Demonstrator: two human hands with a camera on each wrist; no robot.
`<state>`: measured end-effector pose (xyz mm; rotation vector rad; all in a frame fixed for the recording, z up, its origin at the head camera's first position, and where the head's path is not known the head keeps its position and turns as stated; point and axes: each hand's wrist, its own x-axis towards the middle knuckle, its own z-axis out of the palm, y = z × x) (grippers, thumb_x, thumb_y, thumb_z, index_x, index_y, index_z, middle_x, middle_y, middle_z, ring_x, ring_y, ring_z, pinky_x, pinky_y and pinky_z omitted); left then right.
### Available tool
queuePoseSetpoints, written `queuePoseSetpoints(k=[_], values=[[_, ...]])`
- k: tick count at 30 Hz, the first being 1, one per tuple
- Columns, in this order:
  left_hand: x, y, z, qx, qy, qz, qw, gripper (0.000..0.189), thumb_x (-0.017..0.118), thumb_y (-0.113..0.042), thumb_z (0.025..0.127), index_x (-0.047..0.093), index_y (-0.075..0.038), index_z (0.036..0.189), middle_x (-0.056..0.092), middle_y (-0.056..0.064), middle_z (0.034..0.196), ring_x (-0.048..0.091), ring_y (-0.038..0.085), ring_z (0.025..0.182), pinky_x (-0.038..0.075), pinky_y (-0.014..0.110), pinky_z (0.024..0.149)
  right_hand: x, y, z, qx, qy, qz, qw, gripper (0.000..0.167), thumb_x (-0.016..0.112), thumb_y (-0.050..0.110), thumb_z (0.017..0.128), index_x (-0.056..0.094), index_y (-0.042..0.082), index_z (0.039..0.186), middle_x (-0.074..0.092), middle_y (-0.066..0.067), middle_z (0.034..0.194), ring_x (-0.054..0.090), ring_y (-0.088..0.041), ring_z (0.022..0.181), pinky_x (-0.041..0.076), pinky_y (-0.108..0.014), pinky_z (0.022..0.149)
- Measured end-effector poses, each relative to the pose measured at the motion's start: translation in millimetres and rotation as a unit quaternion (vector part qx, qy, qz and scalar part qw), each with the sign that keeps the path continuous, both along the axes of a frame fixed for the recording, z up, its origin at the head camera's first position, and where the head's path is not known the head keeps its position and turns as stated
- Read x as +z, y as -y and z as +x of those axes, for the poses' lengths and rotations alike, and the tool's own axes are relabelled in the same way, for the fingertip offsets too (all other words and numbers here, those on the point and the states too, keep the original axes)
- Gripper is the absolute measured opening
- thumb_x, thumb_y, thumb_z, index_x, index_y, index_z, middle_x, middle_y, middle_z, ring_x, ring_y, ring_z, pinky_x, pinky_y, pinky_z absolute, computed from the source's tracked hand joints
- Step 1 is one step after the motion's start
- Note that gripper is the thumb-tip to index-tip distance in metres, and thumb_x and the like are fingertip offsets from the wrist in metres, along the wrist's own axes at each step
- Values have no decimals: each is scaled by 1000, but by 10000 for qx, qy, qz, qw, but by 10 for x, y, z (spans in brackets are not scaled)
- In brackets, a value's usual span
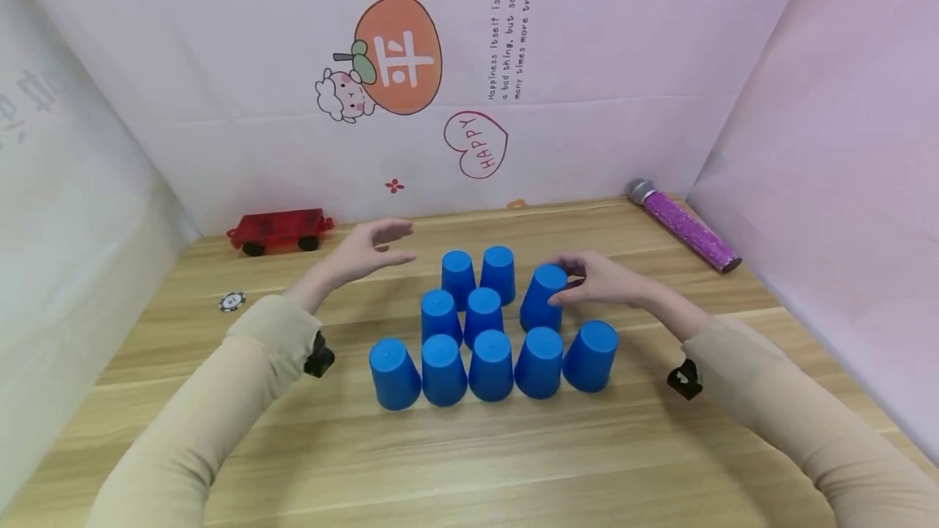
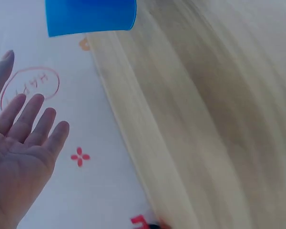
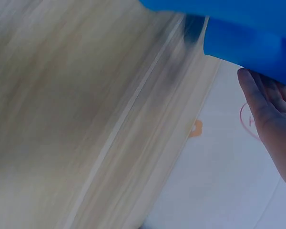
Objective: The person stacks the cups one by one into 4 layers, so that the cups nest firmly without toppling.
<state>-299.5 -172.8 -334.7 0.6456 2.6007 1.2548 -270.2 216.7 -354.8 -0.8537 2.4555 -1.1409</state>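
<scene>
Several blue cups stand upside down on the wooden table (image 1: 469,455), with a front row (image 1: 490,365), a shorter row behind it (image 1: 440,314) and a pair at the back (image 1: 499,271). My right hand (image 1: 587,279) grips a tilted blue cup (image 1: 543,298) at the right end of the middle row. The right wrist view shows that cup (image 3: 248,38) blurred against my fingers (image 3: 271,109). My left hand (image 1: 374,244) hovers flat, fingers straight, left of the back cups and holds nothing. Its palm (image 2: 19,143) faces the left wrist camera, with a blue cup (image 2: 90,16) at the top edge.
A red toy wagon (image 1: 279,231) sits at the back left by the wall. A purple glitter microphone (image 1: 685,225) lies at the back right. A small round chip (image 1: 231,301) lies at the left. Printed backdrop panels (image 1: 220,63) close in three sides.
</scene>
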Motion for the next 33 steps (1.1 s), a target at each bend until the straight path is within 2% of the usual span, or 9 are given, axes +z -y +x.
queuePoseSetpoints(k=[7,9,14,22,28,33], values=[[-172,272,291,253,164,602,9977,61,65,-34,88,43,-10,139,48,13,141,44,30,132,39,45,106,-5,-157,-95,-775,-197,-12,9968,50,69,21,86,51,2,128,62,-16,117,57,-30,111,48,-48,97],[-237,297,357,293,163,766,9965,59,66,-33,88,44,-9,138,50,13,140,46,30,131,41,44,105,-11,-185,-135,-928,-267,-6,9953,50,69,22,86,51,2,128,61,-17,117,57,-31,111,47,-48,97],[-392,296,461,161,290,1081,9936,58,66,-26,88,44,-4,137,50,17,139,45,35,131,40,45,105,-37,-203,-238,-1098,-372,6,9933,51,69,23,86,50,1,129,60,-19,121,55,-33,114,45,-50,98],[-549,244,504,-57,479,1338,9898,56,66,-21,88,45,-2,136,50,19,138,43,38,131,37,47,106,-76,-133,-363,-1226,-287,245,9917,59,69,30,85,47,2,133,57,-21,126,52,-37,119,42,-53,101],[-627,181,503,-195,545,1321,9895,55,67,-24,88,47,-7,136,51,16,138,45,36,130,44,43,102,-140,-49,-414,-980,-270,146,9947,58,70,27,85,48,0,132,57,-21,126,53,-37,117,44,-52,100],[-662,105,479,-332,618,1307,9889,58,67,-26,87,45,-6,138,51,15,138,45,35,130,46,42,101,-187,20,-434,-850,-212,16,9962,56,70,25,85,49,3,131,58,-19,125,54,-35,116,45,-51,99]])
